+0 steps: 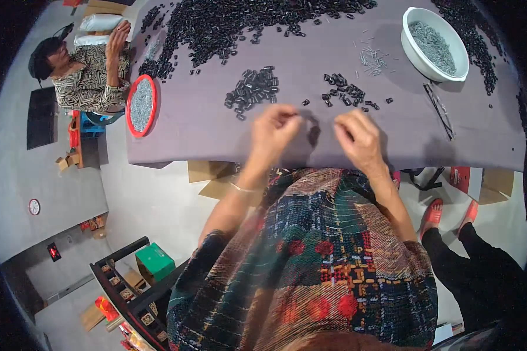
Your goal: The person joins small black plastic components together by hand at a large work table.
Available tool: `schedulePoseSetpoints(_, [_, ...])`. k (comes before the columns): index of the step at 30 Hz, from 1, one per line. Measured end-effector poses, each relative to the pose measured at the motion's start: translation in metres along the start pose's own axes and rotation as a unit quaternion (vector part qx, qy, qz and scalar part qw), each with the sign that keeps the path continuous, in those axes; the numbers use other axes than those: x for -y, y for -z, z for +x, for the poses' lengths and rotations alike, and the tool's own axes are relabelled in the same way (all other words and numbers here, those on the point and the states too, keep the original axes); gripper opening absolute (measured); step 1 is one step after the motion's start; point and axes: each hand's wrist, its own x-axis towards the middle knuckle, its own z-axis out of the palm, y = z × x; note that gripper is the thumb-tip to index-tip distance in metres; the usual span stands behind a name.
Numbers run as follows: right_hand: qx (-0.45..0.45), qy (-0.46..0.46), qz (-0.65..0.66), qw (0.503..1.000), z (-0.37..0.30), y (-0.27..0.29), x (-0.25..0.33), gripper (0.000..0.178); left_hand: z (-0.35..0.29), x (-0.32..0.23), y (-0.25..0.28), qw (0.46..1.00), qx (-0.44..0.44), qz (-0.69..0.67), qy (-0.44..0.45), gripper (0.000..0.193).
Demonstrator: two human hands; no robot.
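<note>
Black pieces (211, 38) heaped along the counter (199, 131)'s far edge suggest much remains, finished ones indistinguishable, while near its front edge the hands (362, 137) curl, any grasp unclear

My hands: two, left hand (275, 133) and right hand (359, 137). Cloth-covered table (199, 128): one. White basin (461, 55): one. Red-rimmed tray (154, 105): one. Small black pieces: two modest groups near me, a heap (255, 88) and a scatter (348, 90), plus the masses beyond (overlapping too thickly for me to number). Pale slivers (373, 60): likewise uncountable. Other people: two, one at left (91, 73), one at right (480, 257), legs only. Red shoes (432, 212): two. Wall clock (34, 206): one. Green box (156, 263): one.
</note>
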Motion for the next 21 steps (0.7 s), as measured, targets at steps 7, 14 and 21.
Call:
schedulePoseSetpoints(7, [0.020,0.017,-0.173,0.985,0.022,-0.007,-0.010,0.015,0.053,0.013,0.064,0.898,-0.141,0.364,-0.202,0.019])
schedulePoseSetpoints(14, [0.092,0.036,-0.234,0.967,0.016,-0.016,-0.019,0.020,0.050,0.009,0.043,0.845,-0.177,0.396,-0.313,0.018])
schedulePoseSetpoints(21, [0.020,0.026,-0.201,0.979,0.008,0.008,-0.019,0.021,0.039,0.013,-0.024,0.926,-0.063,0.251,-0.276,0.020])
